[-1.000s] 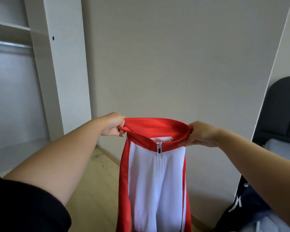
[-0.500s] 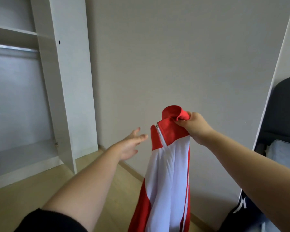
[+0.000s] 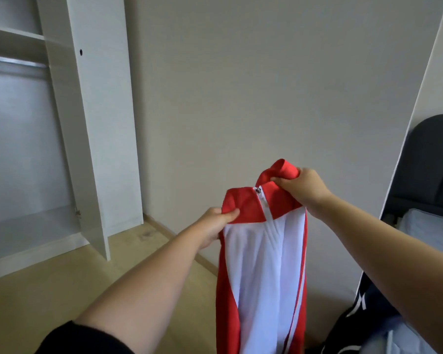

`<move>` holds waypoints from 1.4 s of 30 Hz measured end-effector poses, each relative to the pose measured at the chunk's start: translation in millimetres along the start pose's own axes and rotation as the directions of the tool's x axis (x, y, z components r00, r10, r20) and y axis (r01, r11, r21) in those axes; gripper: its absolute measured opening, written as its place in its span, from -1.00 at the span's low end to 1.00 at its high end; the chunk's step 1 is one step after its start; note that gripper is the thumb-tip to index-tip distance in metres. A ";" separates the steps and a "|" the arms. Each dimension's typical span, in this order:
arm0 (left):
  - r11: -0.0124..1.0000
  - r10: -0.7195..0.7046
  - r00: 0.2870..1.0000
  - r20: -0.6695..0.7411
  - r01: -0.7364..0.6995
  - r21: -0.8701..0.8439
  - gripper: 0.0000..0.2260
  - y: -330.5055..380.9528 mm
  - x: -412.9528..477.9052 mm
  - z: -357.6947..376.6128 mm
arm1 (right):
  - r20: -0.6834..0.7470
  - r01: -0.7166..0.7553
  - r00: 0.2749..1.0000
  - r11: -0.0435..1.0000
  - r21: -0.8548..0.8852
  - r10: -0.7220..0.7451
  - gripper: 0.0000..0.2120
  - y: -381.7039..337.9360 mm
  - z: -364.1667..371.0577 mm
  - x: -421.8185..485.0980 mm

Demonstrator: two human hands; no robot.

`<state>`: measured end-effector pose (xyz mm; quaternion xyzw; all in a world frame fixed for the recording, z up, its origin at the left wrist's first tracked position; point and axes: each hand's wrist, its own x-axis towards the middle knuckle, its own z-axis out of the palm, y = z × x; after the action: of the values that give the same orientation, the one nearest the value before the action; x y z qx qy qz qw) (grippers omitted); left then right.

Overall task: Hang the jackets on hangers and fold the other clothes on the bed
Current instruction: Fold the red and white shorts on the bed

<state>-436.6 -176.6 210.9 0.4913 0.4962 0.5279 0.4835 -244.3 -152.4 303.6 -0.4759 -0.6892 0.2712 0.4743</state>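
A white open wardrobe (image 3: 87,123) stands left of a beige wall, above a wood floor (image 3: 49,302). A red-and-white jacket (image 3: 264,264) hangs in mid-air. The right hand (image 3: 302,186) grips its collar with curled fingers; the left hand (image 3: 212,226) pinches the red shoulder edge between thumb and fingers.

A home bedroom: an open white wardrobe (image 3: 87,123) with hanging rail (image 3: 13,63), a bed (image 3: 430,226), wooden floor (image 3: 49,297).
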 end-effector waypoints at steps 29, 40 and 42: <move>0.847 0.072 0.997 0.006 -0.064 0.529 -0.90 36.8 -12.0 -74.6 | 0.355 -0.071 0.934 0.994 0.085 0.036 -0.79 50.1 11.3 -10.9; 0.994 0.006 1.000 0.004 -0.007 0.113 -0.90 25.5 -16.6 -72.7 | 0.491 -0.247 0.865 0.940 0.236 0.104 -0.88 63.1 -3.2 -12.9; 1.000 -0.001 1.000 0.022 0.000 0.023 -0.90 26.1 -16.1 -72.2 | 0.474 -0.278 0.875 0.904 0.325 0.098 -0.85 66.4 -3.7 -12.7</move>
<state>-508.5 -197.2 234.6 0.5026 0.4968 0.5166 0.4835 -213.2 -137.8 245.3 -0.3649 -0.6624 0.5480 0.3575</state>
